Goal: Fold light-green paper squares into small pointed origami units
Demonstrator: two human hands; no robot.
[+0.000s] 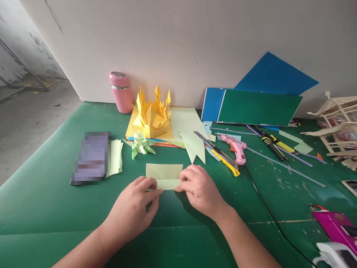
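A pale green sheet of paper [164,172] lies on the green table mat [50,208], its near edge folded up into a narrow strip. My left hand [136,208] pinches the left end of that fold with curled fingers. My right hand [199,188] pinches the right end of the same fold. Both hands rest low on the mat, side by side.
Behind the sheet stand a yellow folded paper crown [153,113], a small green origami flower [140,145], loose green sheets [192,143] and a pink flask [121,92]. To the right lie a utility knife [223,156], a pink glue gun [236,148] with its black cord, and blue and green boards [258,106].
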